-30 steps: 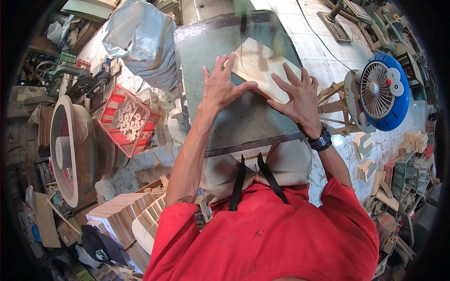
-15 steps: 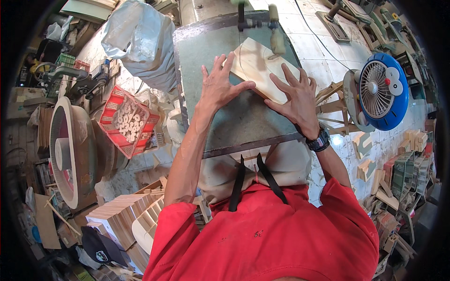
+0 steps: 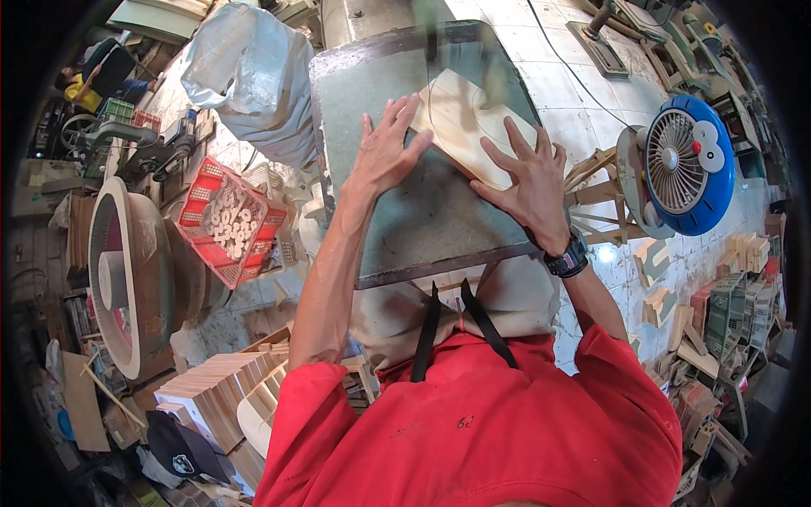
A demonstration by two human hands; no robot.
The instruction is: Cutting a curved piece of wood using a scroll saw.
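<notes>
Board (image 3: 466, 118) of pale wood lies flat and slanted on the far right part of the dark-edged worktable (image 3: 405, 241), a curved line running near its left end. Your left hand (image 3: 384, 154) is spread wide at the board's left edge, thumb out; whether every fingertip touches, you cannot tell from above. Your right hand (image 3: 532, 186), also wide, rests over the near right corner with fingers fanned across the wood. Neither hand is closed around anything; this spread probably steadies the piece from two sides and presses it flat. Both hands stay on the near side of the dark upright part (image 3: 432, 46), blurred, at the far end of the table, likely to keep your fingers clear of it. Left of the table, a red basket (image 3: 197, 198) keeps small pale pieces (image 3: 231, 224) together. To your right stands a blue fan (image 3: 686, 165), perhaps placed there for moving air.
</notes>
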